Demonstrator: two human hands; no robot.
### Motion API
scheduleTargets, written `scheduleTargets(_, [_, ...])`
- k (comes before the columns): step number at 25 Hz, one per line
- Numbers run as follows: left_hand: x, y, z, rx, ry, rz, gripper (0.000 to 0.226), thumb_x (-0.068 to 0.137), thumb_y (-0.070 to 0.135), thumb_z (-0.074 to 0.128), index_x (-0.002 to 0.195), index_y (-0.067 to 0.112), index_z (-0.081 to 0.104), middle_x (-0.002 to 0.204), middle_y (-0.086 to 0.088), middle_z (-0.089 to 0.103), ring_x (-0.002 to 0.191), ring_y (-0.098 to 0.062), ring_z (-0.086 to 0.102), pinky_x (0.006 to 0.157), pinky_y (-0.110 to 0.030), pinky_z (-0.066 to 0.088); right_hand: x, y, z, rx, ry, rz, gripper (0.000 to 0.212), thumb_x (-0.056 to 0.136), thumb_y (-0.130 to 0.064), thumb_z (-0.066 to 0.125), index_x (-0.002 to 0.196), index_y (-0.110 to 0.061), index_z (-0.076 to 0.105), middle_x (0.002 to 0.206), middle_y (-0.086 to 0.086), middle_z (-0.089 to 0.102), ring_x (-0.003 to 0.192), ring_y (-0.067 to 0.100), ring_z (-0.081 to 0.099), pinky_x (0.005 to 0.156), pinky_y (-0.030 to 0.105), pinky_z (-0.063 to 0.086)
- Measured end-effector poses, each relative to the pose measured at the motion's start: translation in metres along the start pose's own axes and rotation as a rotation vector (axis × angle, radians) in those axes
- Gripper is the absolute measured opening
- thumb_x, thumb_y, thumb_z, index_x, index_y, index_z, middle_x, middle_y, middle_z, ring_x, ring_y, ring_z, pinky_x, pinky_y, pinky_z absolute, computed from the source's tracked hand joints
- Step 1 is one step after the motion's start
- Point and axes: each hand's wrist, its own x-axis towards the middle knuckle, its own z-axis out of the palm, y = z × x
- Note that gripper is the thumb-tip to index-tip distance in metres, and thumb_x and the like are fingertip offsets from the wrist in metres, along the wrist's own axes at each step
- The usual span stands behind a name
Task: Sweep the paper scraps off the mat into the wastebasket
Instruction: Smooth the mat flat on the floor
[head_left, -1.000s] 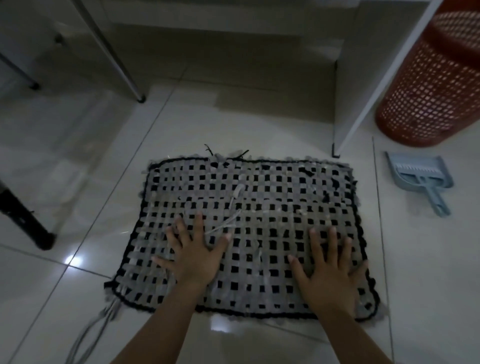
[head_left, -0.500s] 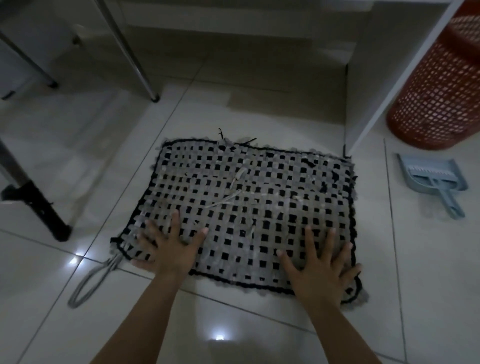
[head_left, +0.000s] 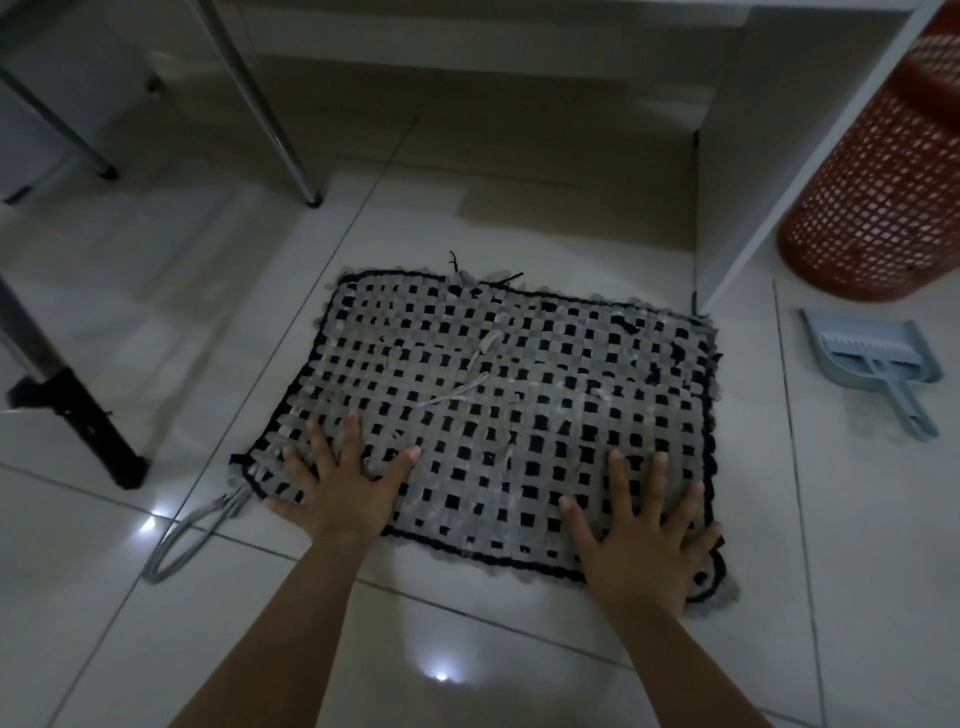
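1. While pressing flat on near edge of black-and-grey woven rectangular mat (head_left: 519, 395), left hand (head_left: 345, 491) with fingers spread straight, gripping nothing.
2. Right hand (head_left: 644, 540) same: splayed, palm down on mat's near right corner.
3. Pale thin paper scraps (head_left: 467, 387) strewn mid-mat, ahead of both hands.
4. Red perforated plastic wastebasket (head_left: 883, 182) far right on white tiled floor (head_left: 857, 571), well apart from mat.
5. Light blue plastic dustpan with brush (head_left: 872, 364) between basket and mat.
6. Grey cord loop (head_left: 182, 540) off mat's near left corner.

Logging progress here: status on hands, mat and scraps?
Left hand, right hand flat on mat. Paper scraps unswept. Dustpan untouched beside wastebasket.
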Motion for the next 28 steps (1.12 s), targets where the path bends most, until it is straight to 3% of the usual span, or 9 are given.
scheduleTargets(3, [-0.008, -0.006, 0.003, -0.022, 0.01, 0.008, 0.091, 0.07, 0.082, 0.033, 0.143, 0.046, -0.008, 0.158, 0.002, -0.02, 0.143, -0.026, -0.023, 0.11, -0.063, -0.011, -0.004, 0.004, 0.0, 0.03, 0.018, -0.011, 0.076, 0.063, -0.082, -0.004, 0.126, -0.05, -0.032, 0.144, -0.007, -0.036, 0.139, 0.031, -0.027, 0.089, 0.04, -0.045])
scheduleTargets(6, [-0.012, -0.01, 0.002, -0.04, -0.001, 0.017, 0.092, 0.07, 0.081, 0.034, 0.144, 0.046, -0.007, 0.157, 0.004, -0.021, 0.143, -0.025, -0.025, 0.11, -0.061, -0.014, -0.004, 0.004, -0.002, 0.014, 0.007, 0.001, 0.075, 0.07, -0.084, 0.002, 0.128, -0.048, -0.03, 0.143, -0.006, -0.036, 0.139, 0.032, -0.027, 0.107, 0.051, -0.028])
scheduleTargets(8, [-0.012, -0.011, 0.001, -0.052, -0.006, 0.013, 0.092, 0.07, 0.081, 0.036, 0.144, 0.045, -0.006, 0.157, 0.005, -0.022, 0.142, -0.024, -0.026, 0.11, -0.06, -0.016, -0.003, 0.002, -0.003, -0.01, -0.007, 0.007, 0.075, 0.071, -0.08, 0.004, 0.128, -0.046, -0.03, 0.142, -0.004, -0.038, 0.139, 0.034, -0.027, 0.11, 0.056, -0.019])
scheduleTargets(12, [-0.005, -0.008, -0.004, -0.04, -0.021, 0.001, 0.092, 0.069, 0.082, 0.035, 0.144, 0.046, -0.004, 0.157, 0.004, -0.021, 0.143, -0.024, -0.026, 0.109, -0.061, -0.016, -0.001, -0.003, -0.005, -0.019, -0.018, -0.023, 0.075, 0.07, -0.081, 0.002, 0.128, -0.046, -0.031, 0.141, -0.004, -0.04, 0.138, 0.035, -0.03, 0.088, 0.046, -0.043])
scheduleTargets(16, [0.0, -0.005, -0.01, 0.005, -0.01, -0.012, 0.088, 0.072, 0.081, 0.03, 0.145, 0.044, -0.003, 0.157, -0.003, -0.023, 0.142, -0.029, -0.026, 0.109, -0.058, -0.02, 0.005, -0.007, -0.007, -0.04, -0.029, -0.044, 0.075, 0.071, -0.081, -0.004, 0.13, -0.045, -0.032, 0.14, -0.003, -0.04, 0.137, 0.037, -0.029, 0.096, 0.053, -0.037])
scheduleTargets(19, [-0.006, 0.002, 0.0, 0.118, 0.178, 0.208, 0.072, 0.084, 0.068, 0.028, 0.146, 0.042, 0.003, 0.156, -0.004, -0.024, 0.142, -0.032, -0.024, 0.111, -0.057, -0.017, 0.001, -0.012, -0.006, -0.053, -0.032, -0.065, 0.079, 0.06, -0.081, -0.011, 0.127, -0.046, -0.034, 0.138, -0.003, -0.045, 0.133, 0.035, -0.035, 0.083, 0.047, -0.047])
scheduleTargets(21, [-0.006, 0.003, 0.004, 0.139, 0.113, 0.304, 0.068, 0.086, 0.066, 0.024, 0.145, 0.044, -0.001, 0.155, 0.003, -0.025, 0.143, -0.03, -0.024, 0.112, -0.058, -0.014, 0.001, -0.015, -0.002, -0.083, -0.066, -0.081, 0.082, 0.054, -0.085, -0.013, 0.122, -0.047, -0.039, 0.133, -0.002, -0.05, 0.126, 0.036, -0.041, 0.08, 0.052, -0.046])
scheduleTargets(23, [-0.002, -0.004, 0.003, 0.165, 0.011, 0.249, 0.072, 0.082, 0.072, 0.022, 0.144, 0.046, -0.006, 0.157, 0.006, -0.022, 0.143, -0.029, -0.023, 0.111, -0.059, -0.014, 0.0, -0.018, 0.0, -0.101, -0.106, -0.082, 0.084, 0.05, -0.087, -0.016, 0.118, -0.047, -0.044, 0.136, 0.002, -0.05, 0.124, 0.039, -0.043, 0.08, 0.057, -0.043])
scheduleTargets(28, [-0.004, -0.017, 0.001, 0.184, 0.02, 0.226, 0.075, 0.081, 0.073, 0.022, 0.143, 0.046, -0.009, 0.156, 0.008, -0.023, 0.143, -0.027, -0.022, 0.111, -0.058, -0.014, -0.01, -0.022, 0.006, -0.123, -0.108, -0.073, 0.083, 0.052, -0.087, -0.012, 0.116, -0.047, -0.047, 0.139, 0.002, -0.047, 0.125, 0.037, -0.043, 0.082, 0.056, -0.042])
